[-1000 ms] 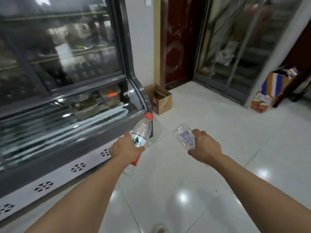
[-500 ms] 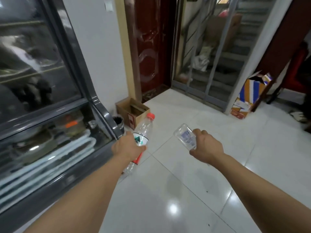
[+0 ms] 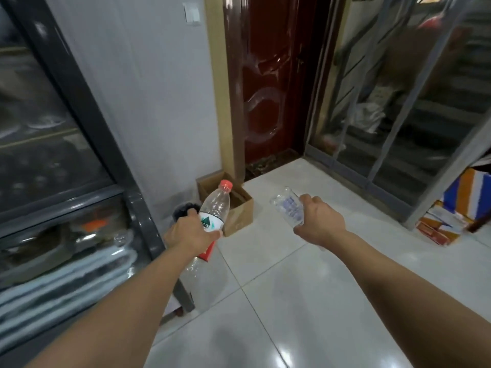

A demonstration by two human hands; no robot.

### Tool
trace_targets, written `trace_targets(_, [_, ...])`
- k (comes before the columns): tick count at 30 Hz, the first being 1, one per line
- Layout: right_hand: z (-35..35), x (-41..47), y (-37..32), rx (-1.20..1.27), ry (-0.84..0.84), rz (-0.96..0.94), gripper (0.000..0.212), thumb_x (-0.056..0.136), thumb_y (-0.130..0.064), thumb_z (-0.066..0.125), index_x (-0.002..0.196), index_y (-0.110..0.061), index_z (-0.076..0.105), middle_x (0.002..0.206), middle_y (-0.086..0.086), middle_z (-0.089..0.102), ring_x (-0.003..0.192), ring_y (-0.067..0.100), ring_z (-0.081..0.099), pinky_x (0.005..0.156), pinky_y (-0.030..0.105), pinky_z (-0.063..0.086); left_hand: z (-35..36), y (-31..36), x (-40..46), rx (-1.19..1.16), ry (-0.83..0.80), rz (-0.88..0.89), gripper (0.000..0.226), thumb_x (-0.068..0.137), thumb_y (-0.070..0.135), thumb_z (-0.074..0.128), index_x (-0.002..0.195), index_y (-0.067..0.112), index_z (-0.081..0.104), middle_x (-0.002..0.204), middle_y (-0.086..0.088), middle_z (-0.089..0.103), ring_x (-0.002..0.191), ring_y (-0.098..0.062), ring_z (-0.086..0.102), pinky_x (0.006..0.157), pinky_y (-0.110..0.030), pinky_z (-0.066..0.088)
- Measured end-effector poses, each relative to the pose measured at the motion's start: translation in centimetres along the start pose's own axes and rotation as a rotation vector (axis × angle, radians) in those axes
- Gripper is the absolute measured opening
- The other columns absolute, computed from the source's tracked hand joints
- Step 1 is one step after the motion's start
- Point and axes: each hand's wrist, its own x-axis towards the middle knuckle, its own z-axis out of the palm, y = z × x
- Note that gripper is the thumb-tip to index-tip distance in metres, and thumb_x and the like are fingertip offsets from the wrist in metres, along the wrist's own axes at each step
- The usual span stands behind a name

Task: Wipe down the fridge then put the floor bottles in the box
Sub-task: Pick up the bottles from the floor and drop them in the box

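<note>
Two clear plastic bottles are carried above the tiled floor [image 3: 305, 301], near the end of the glass-fronted fridge [image 3: 66, 208]. The red-capped bottle [image 3: 215, 207] is clasped by the left hand [image 3: 190, 233] around its labelled middle, tilted with the cap up and away, and is seen directly in front of the open cardboard box [image 3: 239, 212] that stands by the wall beside the dark red door [image 3: 268, 83]. The blue-printed bottle [image 3: 288, 209] is enclosed by the right hand [image 3: 318, 224] at one end, its other end pointed up and left; whether a cap is fitted cannot be told. Both appear empty, so they are judged light, thin-walled, easily dented and a little slick; the label band would be the firmer place to hold. Both forearms are extended forward, wrists level, palms turned inward.
</note>
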Motion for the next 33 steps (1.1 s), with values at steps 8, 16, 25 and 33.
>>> trace_targets(8, [0.7,17.3,2.4,-0.026,-0.07,-0.069,0.066,0.076,-0.037,0.072,0.128,-0.021,0.034,0.119,0.005,0.051,0.102,0.024,0.056,0.077,0.033,0.048,1.3,6.5,12.8,-0.02,0.002,-0.132,0.065,0.068,0.062,0.066,0.117,0.024,0.049,0.109,-0.004,0.063,0.099,-0.026,0.061,0.087,-0.037,0.049])
trace_targets(16, [0.5,33.3,5.5,-0.043,-0.06,-0.111,0.071,0.075,-0.037,0.073,0.132,-0.022,0.034,0.119,0.005,0.051,0.101,0.022,0.055,0.07,0.029,0.044,3.6,14.8,27.2,-0.108,-0.044,-0.16,0.068,0.068,0.061,0.068,0.115,0.016,0.049,0.113,-0.009,0.063,0.103,-0.029,0.061,0.088,-0.04,0.051])
trace_targets(25, [-0.5,51.2,9.7,-0.028,-0.099,-0.266,0.068,0.072,-0.034,0.071,0.129,-0.018,0.037,0.121,0.008,0.051,0.106,0.026,0.055,0.074,0.031,0.041,4.6,23.5,38.1,-0.165,-0.005,-0.292,0.064,0.069,0.055,0.07,0.115,0.016,0.051,0.111,-0.008,0.064,0.099,-0.027,0.063,0.087,-0.039,0.052])
trace_targets(33, [-1.7,66.1,13.0,-0.045,-0.2,-0.516,0.063,0.073,-0.032,0.068,0.127,-0.017,0.038,0.122,0.009,0.05,0.111,0.03,0.054,0.084,0.035,0.046,7.1,31.5,44.7,-0.227,0.067,-0.538,0.068,0.068,0.054,0.071,0.118,0.016,0.046,0.108,-0.01,0.062,0.094,-0.029,0.062,0.085,-0.041,0.053])
